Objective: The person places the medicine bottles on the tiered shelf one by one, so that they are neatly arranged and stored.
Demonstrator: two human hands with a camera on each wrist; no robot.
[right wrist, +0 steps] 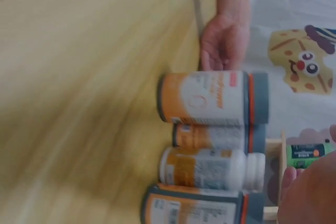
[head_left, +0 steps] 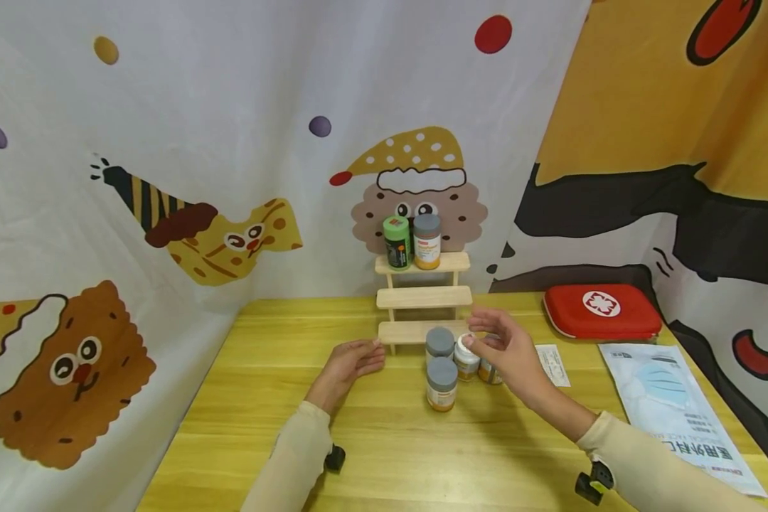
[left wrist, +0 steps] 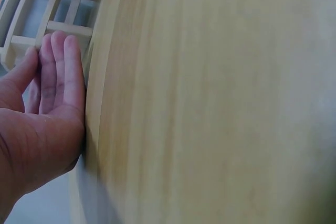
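Observation:
At the lower left end of a three-tier wooden step shelf point(head_left: 424, 296), my left hand point(head_left: 350, 360) pinches the bottom step's edge between thumb and fingers. My right hand point(head_left: 508, 355) hovers over a cluster of pill bottles with its fingers apart, holding nothing. Its thumb overlaps the white-capped bottle point(head_left: 466, 364). Grey-lidded bottles stand beside that one: a front bottle point(head_left: 441, 387), a rear bottle point(head_left: 439, 343), and a right bottle point(head_left: 489, 372) partly covered by the hand. In the right wrist view, the front grey-lidded bottle point(right wrist: 205, 98) shows an orange and white label.
On the top step stand a green bottle point(head_left: 397, 245) and another grey-lidded bottle point(head_left: 427, 244). To the right lie a red first-aid case point(head_left: 601, 311), a face mask packet point(head_left: 678, 412) and a small printed card point(head_left: 553, 365). A cartoon-print curtain point(head_left: 243, 107) hangs behind the table.

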